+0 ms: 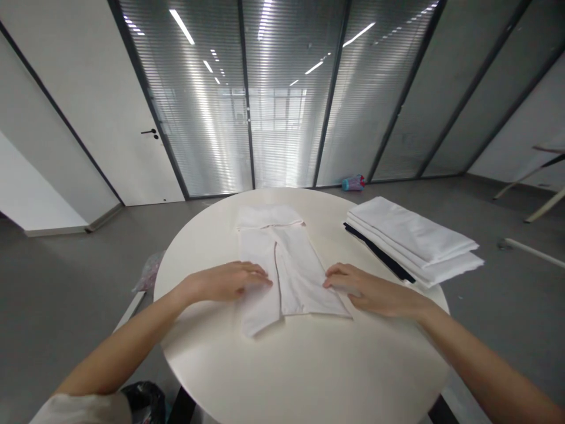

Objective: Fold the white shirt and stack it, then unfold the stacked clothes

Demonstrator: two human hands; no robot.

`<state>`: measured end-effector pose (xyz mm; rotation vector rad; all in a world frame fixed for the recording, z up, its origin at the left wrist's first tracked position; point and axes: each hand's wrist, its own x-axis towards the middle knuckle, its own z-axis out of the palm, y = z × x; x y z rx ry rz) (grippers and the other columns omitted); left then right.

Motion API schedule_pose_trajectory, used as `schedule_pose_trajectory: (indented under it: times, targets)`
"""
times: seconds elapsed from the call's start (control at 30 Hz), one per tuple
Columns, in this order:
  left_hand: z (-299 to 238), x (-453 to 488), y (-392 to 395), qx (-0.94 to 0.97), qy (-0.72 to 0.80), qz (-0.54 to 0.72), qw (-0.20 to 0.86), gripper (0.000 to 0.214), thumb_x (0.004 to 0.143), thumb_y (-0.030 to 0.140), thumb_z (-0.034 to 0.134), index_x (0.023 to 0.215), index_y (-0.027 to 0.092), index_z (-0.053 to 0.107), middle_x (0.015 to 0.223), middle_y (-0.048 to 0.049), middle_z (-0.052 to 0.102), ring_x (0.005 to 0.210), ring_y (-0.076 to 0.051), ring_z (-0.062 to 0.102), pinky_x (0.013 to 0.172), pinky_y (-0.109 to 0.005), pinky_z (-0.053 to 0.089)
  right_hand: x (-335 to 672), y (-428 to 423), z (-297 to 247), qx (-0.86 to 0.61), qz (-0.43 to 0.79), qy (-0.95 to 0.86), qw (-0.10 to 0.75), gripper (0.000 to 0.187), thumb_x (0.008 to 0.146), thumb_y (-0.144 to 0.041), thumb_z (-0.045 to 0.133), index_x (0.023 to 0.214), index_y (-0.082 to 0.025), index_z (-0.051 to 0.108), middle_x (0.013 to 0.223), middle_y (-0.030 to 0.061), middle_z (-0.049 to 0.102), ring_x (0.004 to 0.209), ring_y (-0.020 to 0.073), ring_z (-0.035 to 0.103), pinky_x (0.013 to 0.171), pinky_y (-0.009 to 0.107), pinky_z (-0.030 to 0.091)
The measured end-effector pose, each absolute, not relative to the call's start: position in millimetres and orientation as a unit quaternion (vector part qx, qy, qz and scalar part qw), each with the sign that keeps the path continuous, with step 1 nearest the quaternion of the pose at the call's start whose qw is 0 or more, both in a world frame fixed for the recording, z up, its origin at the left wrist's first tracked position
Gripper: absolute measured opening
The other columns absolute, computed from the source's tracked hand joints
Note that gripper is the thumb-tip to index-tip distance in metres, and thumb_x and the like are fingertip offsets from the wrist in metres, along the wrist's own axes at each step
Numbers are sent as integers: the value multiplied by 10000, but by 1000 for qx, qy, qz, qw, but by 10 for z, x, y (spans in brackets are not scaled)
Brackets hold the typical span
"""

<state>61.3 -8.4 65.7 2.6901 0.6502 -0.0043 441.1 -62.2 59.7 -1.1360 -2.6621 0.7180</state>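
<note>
A white garment, perhaps a pair of trousers, lies flat in the middle of the round white table, with its two legs pointing towards me. My left hand rests palm down on the left leg, its fingertips near the central slit. On the right leg's outer side, my right hand lies with its fingertips on the cloth. Neither hand visibly grips the fabric. A stack of folded white cloths lies to the right, with a dark navy cloth showing along its lower left edge.
A blue and pink bottle lies on the grey floor beyond the table. A crumpled plastic bag sits by the table's left edge, and a black bag lies below it. Glass partitions with blinds and a white door stand behind.
</note>
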Motion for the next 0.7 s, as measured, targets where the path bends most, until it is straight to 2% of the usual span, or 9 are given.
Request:
schedule_pose_trajectory:
  times: [0.1, 0.2, 0.33, 0.43, 0.5, 0.57, 0.63, 0.7]
  targets:
    - [615, 467, -263, 948, 228, -26, 221, 782, 784, 125, 697, 1489, 345, 442, 1590, -49, 368, 1462, -259, 350, 1181, -419, 316, 4427, -726, 482, -390, 184, -896, 109, 381, 959, -298, 528, 1324, -334, 630, 1467, 71, 494, 1393, 265, 404, 1147, 479, 345]
    - [522, 372, -318, 949, 235, 4, 211, 816, 769, 305, 783, 1502, 335, 426, 1629, -66, 274, 1492, -294, 277, 1198, -466, 285, 4388, -765, 404, -390, 142, -901, 125, 372, 982, -289, 492, 1316, -350, 645, 1463, 62, 524, 1422, 284, 369, 1148, 536, 323]
    - [431, 272, -421, 957, 228, 51, 174, 639, 918, 401, 624, 1514, 340, 403, 1576, -59, 391, 1470, -273, 331, 1215, -498, 240, 4308, -832, 439, -373, 160, -903, 143, 361, 992, -278, 474, 1305, -302, 652, 1336, 93, 625, 1328, 272, 472, 1118, 527, 351]
    - [414, 172, -574, 950, 226, 75, 201, 454, 1002, 379, 458, 1450, 319, 502, 1453, -58, 556, 1387, -249, 464, 1199, -469, 286, 4247, -939, 537, -357, 236, -891, 151, 313, 1021, -346, 440, 1179, -271, 699, 1199, 97, 670, 1212, 245, 546, 1074, 456, 397]
    - [411, 117, -656, 921, 281, 119, 244, 410, 1026, 430, 368, 1276, 275, 654, 1273, -71, 684, 1223, -250, 601, 1097, -416, 424, 4203, -995, 592, -367, 295, -868, 155, 343, 1031, -417, 410, 1043, -247, 708, 1071, 86, 685, 1080, 235, 601, 991, 408, 454]
    - [397, 102, -663, 860, 369, 191, 297, 533, 1010, 555, 324, 990, 218, 736, 996, -79, 745, 968, -247, 675, 914, -367, 527, 4147, -984, 621, -400, 345, -830, 180, 412, 1015, -513, 402, 921, -224, 681, 954, 69, 682, 944, 226, 630, 886, 368, 498]
    - [369, 143, -567, 778, 435, 256, 373, 629, 959, 672, 337, 799, 182, 698, 791, -70, 705, 778, -222, 654, 764, -334, 541, 4073, -877, 615, -442, 393, -773, 230, 480, 976, -614, 408, 854, -208, 636, 877, 59, 671, 853, 218, 639, 790, 338, 521]
    - [329, 231, -384, 686, 467, 283, 481, 644, 906, 731, 399, 791, 157, 668, 730, -66, 670, 687, -197, 628, 666, -312, 525, 3983, -685, 570, -485, 445, -698, 282, 513, 938, -674, 424, 845, -199, 592, 813, 51, 657, 766, 204, 644, 683, 308, 531]
